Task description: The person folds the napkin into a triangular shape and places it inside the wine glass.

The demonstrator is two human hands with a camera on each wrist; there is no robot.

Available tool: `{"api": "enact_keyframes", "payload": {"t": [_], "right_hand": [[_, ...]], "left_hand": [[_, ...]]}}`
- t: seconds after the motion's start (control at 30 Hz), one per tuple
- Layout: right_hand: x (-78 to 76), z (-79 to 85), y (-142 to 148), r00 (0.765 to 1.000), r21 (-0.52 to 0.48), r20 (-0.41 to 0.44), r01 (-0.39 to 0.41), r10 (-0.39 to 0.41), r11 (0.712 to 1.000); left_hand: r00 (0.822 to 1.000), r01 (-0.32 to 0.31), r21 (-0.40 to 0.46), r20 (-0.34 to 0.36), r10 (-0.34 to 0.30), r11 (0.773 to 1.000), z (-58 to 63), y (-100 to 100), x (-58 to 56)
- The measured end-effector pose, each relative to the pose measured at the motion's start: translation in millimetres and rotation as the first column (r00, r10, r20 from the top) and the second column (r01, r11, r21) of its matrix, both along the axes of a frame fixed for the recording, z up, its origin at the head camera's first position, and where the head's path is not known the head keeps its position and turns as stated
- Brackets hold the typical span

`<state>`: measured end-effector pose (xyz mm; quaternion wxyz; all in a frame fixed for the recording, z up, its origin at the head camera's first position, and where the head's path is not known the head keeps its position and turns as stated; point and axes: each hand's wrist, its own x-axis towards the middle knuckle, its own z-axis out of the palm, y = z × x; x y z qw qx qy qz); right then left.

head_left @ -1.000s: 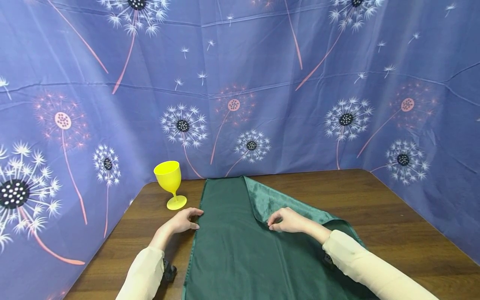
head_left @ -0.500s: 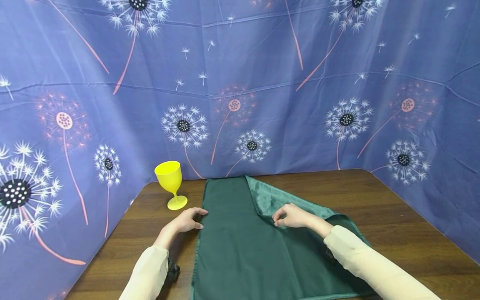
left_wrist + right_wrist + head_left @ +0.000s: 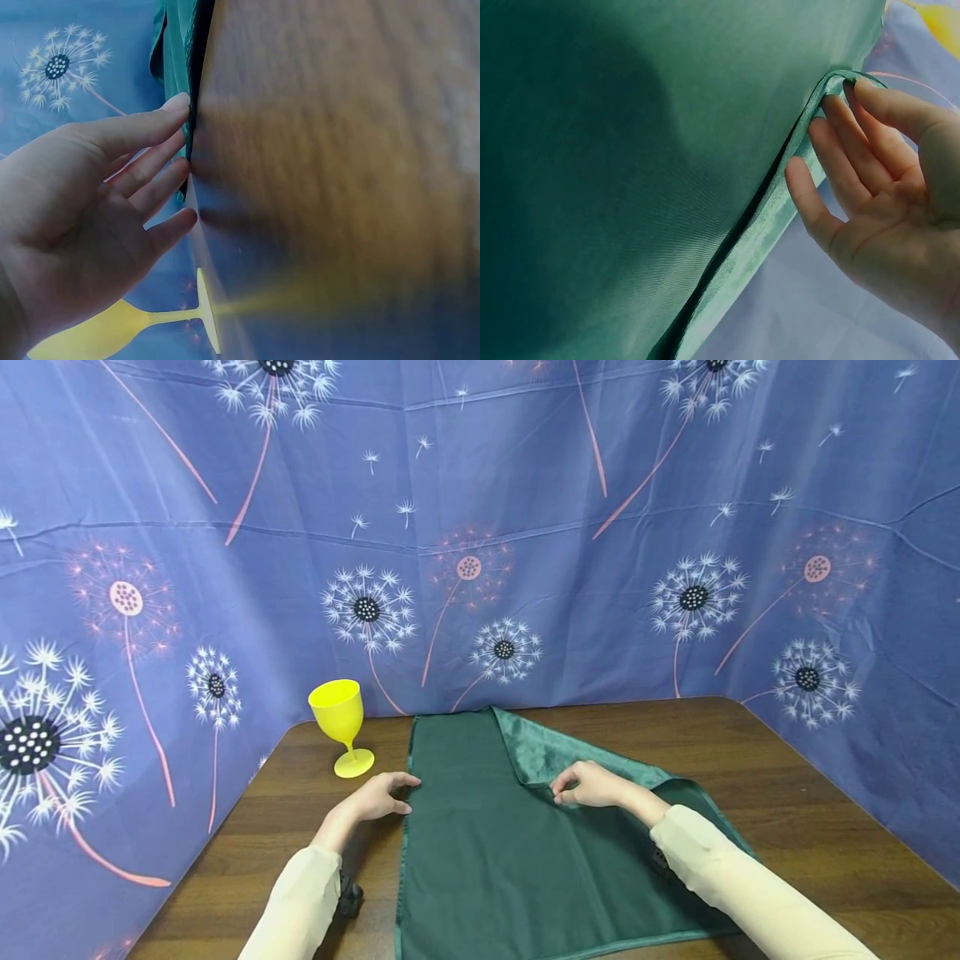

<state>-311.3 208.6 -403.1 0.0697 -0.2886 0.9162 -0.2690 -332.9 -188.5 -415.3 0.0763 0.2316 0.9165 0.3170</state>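
Observation:
A dark green satin cloth (image 3: 480,843) lies on the table. Its far right corner is folded back toward the middle, and the flap (image 3: 547,747) shows a lighter, shinier side. My right hand (image 3: 590,785) pinches the tip of that flap between thumb and fingers; in the right wrist view the pinched hem (image 3: 840,75) rises slightly at the fingertips. At the cloth's left edge, my left hand (image 3: 375,797) rests with relaxed, spread fingers, the fingertips right at the hem. A yellow goblet (image 3: 337,710) stands upright beyond the left hand.
The brown wooden table (image 3: 810,852) extends to the right of the cloth. A blue curtain with dandelion prints (image 3: 585,610) hangs behind it and along both sides. The goblet's foot (image 3: 208,311) is close to the left hand in the left wrist view.
The cloth's left edge has shifted right, and its front hem has come into view. Both hands have moved slightly right and away with it. The goblet stays in place.

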Motion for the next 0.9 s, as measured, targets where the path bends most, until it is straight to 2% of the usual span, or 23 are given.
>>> {"api": "enact_keyframes", "payload": {"t": [0.2,0.5,0.63,0.9], "right_hand": [[2.2,0.6,-2.3,1.000,0.001,-0.024,-0.004,0.004,1.000],[2.1,-0.6,-3.8,0.998,-0.018,-0.069,-0.013,0.012,1.000],[2.1,-2.8,-5.2,0.996,-0.044,-0.083,-0.013,0.009,0.999],[2.5,-0.9,-8.0,0.996,-0.088,-0.088,-0.003,-0.005,0.996]], "left_hand": [[0.999,0.026,0.020,-0.023,-0.026,0.999,-2.8,0.0,-3.8],[0.998,0.040,0.107,-0.049,-0.035,0.993,-5.9,-0.8,-8.3],[0.999,0.039,0.092,-0.042,-0.035,0.995,-7.2,-1.1,-8.5],[0.999,0.013,0.060,0.033,-0.015,0.998,-2.7,-0.9,-4.3]]}}
